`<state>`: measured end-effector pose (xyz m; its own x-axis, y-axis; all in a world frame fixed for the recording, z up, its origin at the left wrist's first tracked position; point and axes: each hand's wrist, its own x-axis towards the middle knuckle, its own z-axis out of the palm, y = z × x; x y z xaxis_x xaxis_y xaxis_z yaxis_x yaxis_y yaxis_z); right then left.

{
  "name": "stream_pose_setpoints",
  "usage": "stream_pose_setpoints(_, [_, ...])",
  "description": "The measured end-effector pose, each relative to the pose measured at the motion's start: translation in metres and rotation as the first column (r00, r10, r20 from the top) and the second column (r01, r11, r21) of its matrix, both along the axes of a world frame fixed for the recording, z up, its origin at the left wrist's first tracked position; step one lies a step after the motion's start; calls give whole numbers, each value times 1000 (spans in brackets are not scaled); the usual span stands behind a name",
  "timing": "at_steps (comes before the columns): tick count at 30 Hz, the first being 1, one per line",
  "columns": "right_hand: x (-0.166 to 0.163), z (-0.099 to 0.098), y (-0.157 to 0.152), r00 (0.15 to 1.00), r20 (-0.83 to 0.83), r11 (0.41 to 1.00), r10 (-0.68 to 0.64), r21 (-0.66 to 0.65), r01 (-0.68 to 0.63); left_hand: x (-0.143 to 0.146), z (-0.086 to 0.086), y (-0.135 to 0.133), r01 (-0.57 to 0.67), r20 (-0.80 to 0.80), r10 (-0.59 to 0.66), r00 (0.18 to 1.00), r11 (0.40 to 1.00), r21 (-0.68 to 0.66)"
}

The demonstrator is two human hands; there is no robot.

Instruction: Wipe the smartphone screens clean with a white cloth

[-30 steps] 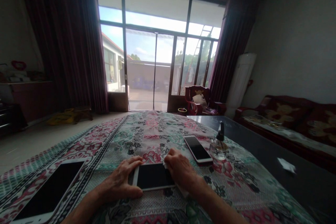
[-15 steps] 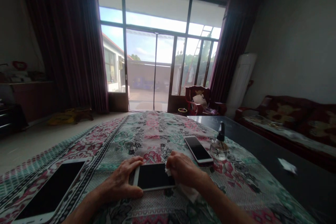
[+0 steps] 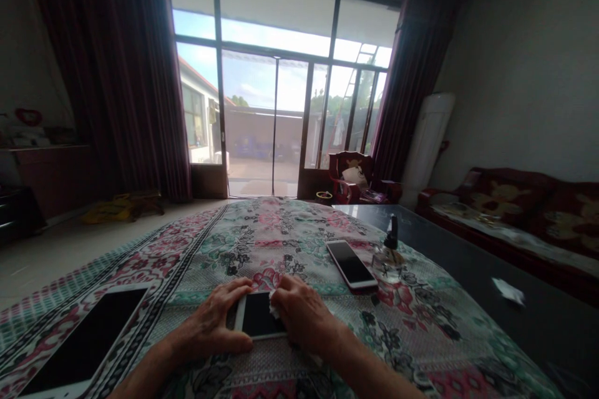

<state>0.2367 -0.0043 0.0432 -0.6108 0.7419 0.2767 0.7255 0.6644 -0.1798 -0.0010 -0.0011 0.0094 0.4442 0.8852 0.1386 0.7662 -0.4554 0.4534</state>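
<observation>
A white-framed smartphone (image 3: 258, 317) lies sideways, dark screen up, on the flowered tablecloth. My left hand (image 3: 213, 319) grips its left end, fingers at the far edge and thumb at the near edge. Closed around a crumpled white tissue (image 3: 274, 307), my right hand (image 3: 299, 312) presses on the screen and hides the phone's right end. Part of the tissue shows below that hand. Beyond it lies a second white phone (image 3: 352, 264), next to a clear bottle with a black pump top (image 3: 389, 255). A third white device with a dark screen (image 3: 88, 340) rests at the left.
The flowered cloth (image 3: 206, 274) covers the table. To the right is a dark tabletop (image 3: 449, 262) with a white crumpled piece (image 3: 509, 292) on it. A red sofa (image 3: 505, 193) and armchair (image 3: 350, 168) stand farther back, near a glass door (image 3: 262, 124).
My right hand has slid left across the screen with the tissue, covering more of the phone. My left hand keeps its hold. The view has shifted slightly.
</observation>
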Motion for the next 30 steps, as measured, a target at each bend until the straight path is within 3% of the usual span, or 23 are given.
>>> stream_pose_setpoints(6, [-1, 5, -3, 999, 31, 998, 44, -49, -43, -3, -8, 3, -5, 13, 5, 1000, 1000, 14])
stream_pose_setpoints(13, [30, 7, 15, 994, -24, 992, -111, -67, 109, -5, -9, 3, 22, 37, -24, 999, 999, 36])
stream_pose_setpoints(19, [23, 4, 14, 978, 21, 978, -207, -4, 207, -4, -8, 2, 21, 41, -23, 999, 999, 34])
stream_pose_setpoints(30, [-3, 3, -1, 999, 47, 1000, 6, 0, -6, 1, 2, -1, -13, 12, 13, 1000, 1000, -23])
